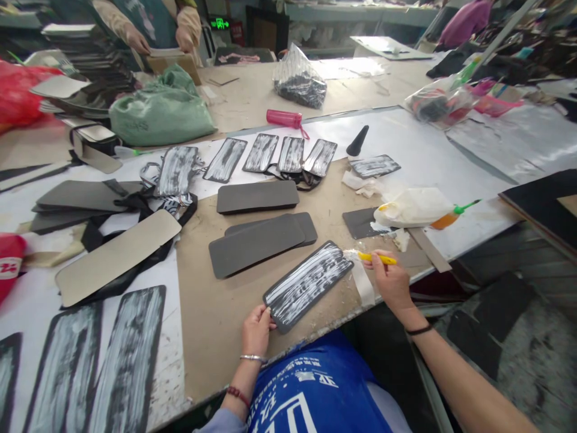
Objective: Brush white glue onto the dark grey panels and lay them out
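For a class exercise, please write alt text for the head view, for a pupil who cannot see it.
A bare right hand holds a yellow-handled brush at one end of a flat, dark rectangular panel streaked with white, while the left hand holds the other end. Plain dark grey panels and more white-streaked panels lie nearby.

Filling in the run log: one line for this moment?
left hand: holds streaked panel | right hand: holds yellow brush at panel's far end | nearby: grey panels

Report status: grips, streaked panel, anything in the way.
Left grip holding streaked panel. Right grip holding yellow-handled brush at panel's far end. Pale strip close by.
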Available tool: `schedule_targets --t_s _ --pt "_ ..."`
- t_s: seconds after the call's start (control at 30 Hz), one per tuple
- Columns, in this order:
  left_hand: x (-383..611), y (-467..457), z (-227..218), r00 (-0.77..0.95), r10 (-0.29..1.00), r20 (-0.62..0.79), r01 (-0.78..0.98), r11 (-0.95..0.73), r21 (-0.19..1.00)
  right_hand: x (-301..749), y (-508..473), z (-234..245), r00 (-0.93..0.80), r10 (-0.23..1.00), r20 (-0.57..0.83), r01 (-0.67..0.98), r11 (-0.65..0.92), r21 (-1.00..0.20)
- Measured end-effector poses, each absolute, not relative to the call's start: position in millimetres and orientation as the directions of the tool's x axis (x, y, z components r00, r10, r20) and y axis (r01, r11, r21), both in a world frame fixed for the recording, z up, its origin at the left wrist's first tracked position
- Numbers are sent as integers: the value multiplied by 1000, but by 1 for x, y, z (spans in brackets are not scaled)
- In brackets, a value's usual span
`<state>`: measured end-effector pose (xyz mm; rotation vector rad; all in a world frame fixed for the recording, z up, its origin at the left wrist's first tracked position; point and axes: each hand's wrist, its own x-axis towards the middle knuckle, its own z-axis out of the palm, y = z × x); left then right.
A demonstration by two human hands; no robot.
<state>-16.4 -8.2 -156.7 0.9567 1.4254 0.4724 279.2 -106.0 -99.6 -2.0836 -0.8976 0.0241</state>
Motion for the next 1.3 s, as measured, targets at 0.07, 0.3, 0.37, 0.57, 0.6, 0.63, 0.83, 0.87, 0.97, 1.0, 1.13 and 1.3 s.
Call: schedule_targets --t_s 0.07,0.3,0.37,0.57,0.6,0.63,0.83,0.87,0.97,1.0,1.13,1.3 --pt "-16 -8 -158 135 779 -613 250 572 781 260 -113 -96 615 688 386 734 -320 -600" --pt "-16 -7 -164 143 756 -639 214 607 766 152 -123 -91 469 838 279 622 -89 -778" --pt "-17 -6 -165 159 744 -649 209 617 759 130 -124 -91 490 855 168 487 -108 -866" --pt "-18 -3 -166 186 715 -674 204 643 738 125 -120 -99 601 799 27 284 -182 -941" --pt "-18 -2 -165 186 713 -676 204 645 737 126 -118 -99 629 777 36 290 -192 -938" --pt "-18 -2 -165 187 712 -677 205 646 735 126 -116 -99 652 757 39 285 -197 -938" --pt "-19 0 -159 234 711 -663 227 623 749 120 -99 -111 658 750 -75 109 -193 -975" --pt "-20 0 -159 243 710 -661 228 620 751 128 -97 -116 694 716 -78 105 -207 -973" --pt "-22 0 -159 253 703 -664 214 629 747 171 -105 -124 846 533 -5 164 -269 -949" --pt "-22 0 -161 249 700 -669 208 637 743 188 -110 -123 880 474 28 192 -300 -935" --pt "-27 3 -168 264 661 -703 223 667 711 238 -128 -113 909 394 135 298 -389 -872" --pt "-29 2 -175 215 697 -684 202 654 729 249 -121 -106 767 525 368 600 -386 -700"
